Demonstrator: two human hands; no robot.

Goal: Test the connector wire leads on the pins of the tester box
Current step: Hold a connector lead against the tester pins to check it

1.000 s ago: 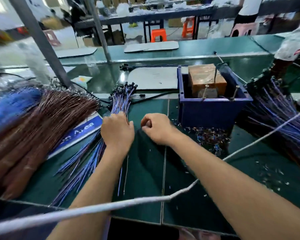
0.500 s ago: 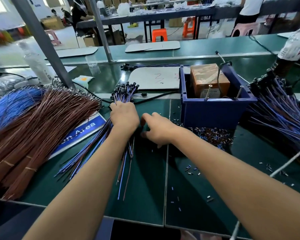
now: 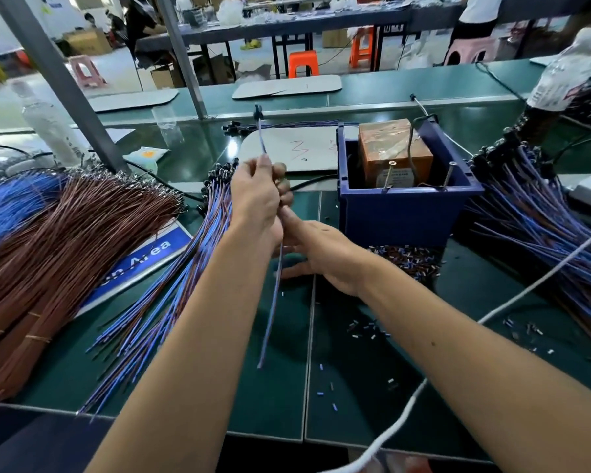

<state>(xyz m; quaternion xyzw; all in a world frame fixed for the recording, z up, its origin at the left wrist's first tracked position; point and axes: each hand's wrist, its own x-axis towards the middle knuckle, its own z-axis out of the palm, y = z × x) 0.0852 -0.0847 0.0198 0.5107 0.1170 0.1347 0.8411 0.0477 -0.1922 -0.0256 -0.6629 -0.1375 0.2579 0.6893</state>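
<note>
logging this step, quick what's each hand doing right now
Left hand: raised, gripping one connector wire that runs up past the fingers and hangs below.
Right hand: just below the left at the same wire; cannot tell whether it grips.

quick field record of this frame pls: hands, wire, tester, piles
left hand: raised, grips one connector wire
right hand: just below the left, fingers at the same wire; grip unclear
wire: black connector end up, leads hanging toward the mat
tester box: orange, inside the blue bin, two pins up at its front
contact with pins: none yet
piles: blue-brown wires left of the hands and right of bin; brown bundle far left
</note>
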